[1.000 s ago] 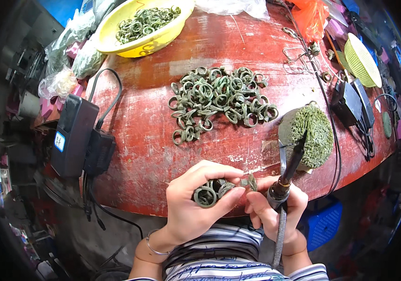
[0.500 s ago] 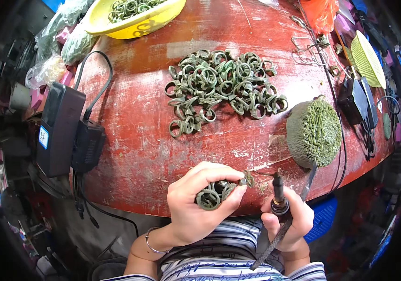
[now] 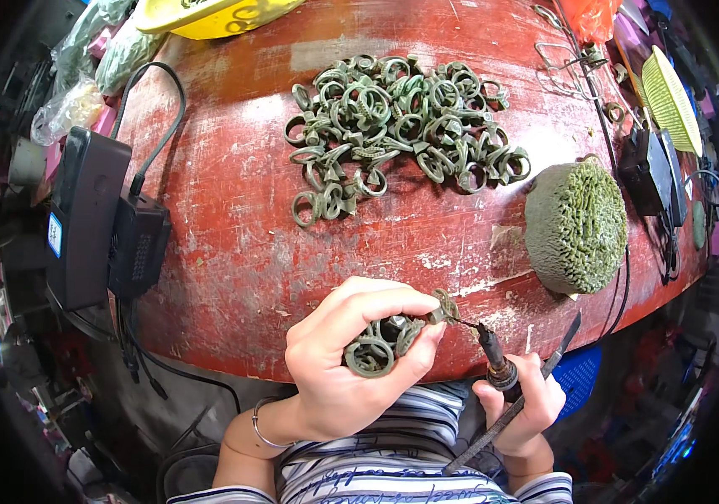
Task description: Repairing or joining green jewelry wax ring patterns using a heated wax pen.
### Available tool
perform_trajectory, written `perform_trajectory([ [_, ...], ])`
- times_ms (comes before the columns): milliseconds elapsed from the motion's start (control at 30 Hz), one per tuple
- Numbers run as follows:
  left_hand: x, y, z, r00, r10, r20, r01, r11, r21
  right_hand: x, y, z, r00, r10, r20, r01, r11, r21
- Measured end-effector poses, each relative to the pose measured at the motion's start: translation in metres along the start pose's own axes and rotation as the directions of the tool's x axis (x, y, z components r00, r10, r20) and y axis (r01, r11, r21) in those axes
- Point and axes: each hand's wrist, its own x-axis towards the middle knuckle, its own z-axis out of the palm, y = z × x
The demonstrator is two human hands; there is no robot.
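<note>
My left hand (image 3: 330, 361) is closed around several dark green rings (image 3: 370, 356). Between its thumb and forefinger it pinches one ring (image 3: 445, 304), which sticks out to the right. In my right hand (image 3: 536, 407) is a dark pen-like tool with a thin wire tip (image 3: 494, 357), apparently a heated wax pen. The tip meets, or nearly meets, the pinched ring. A long, flat grey blade tool (image 3: 563, 343) also lies through the right hand, slanting up to the right. Beyond the hands, a pile of green rings (image 3: 410, 126) is spread on the red table (image 3: 233, 277).
A round, rough green block (image 3: 574, 227) stands to the right. Black power boxes (image 3: 86, 218) with cables are at the left, another black adapter (image 3: 645, 172) at the right. A yellow basin (image 3: 217, 21) sits far left, a pale green basket (image 3: 670, 101) far right.
My right hand has turned the pen tool's tip up-left to the pinched ring. The blade tool's end has swung to the right. The view has shifted, so the pile appears higher.
</note>
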Motion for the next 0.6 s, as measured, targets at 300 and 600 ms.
perform_trajectory([
  [300,-0.0013,0.0013,0.0004,1.000,-0.031,0.002,0.031,0.999,-0.013,-0.0009,0.0000,-0.0016,0.999,0.021,0.031,-0.020,1.000,-0.023],
  [600,-0.0018,0.0010,-0.0001,0.999,-0.020,0.028,0.020,1.000,-0.020,-0.0006,0.0008,-0.0014,0.999,0.018,0.028,-0.018,1.000,-0.010],
])
